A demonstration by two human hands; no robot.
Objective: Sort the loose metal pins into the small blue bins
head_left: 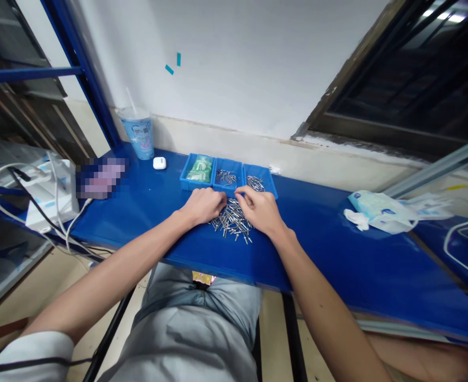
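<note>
A loose pile of thin metal pins, shaped like pop rivets (236, 225), lies on the blue table between my hands. At the pile's left side, my left hand (206, 205) has its fingers curled closed; whatever is in them is hidden. My right hand (261, 211) is over the pile's right side, thumb and forefinger pinched together, with anything between them too small to name. Just beyond stand three joined blue bins. Green-and-clear packets fill the left bin (183, 184); similar metal pins lie in the middle bin (237, 168) and the right bin (271, 183).
Farther left are a blue drink cup (140, 135), a white earphone case (159, 163), a blurred-out item (104, 178) and a white power strip (53, 199) with cables. A wipes pack (382, 209) and crumpled tissue (356, 218) lie right. Another person's bare limb (420, 358) shows lower right.
</note>
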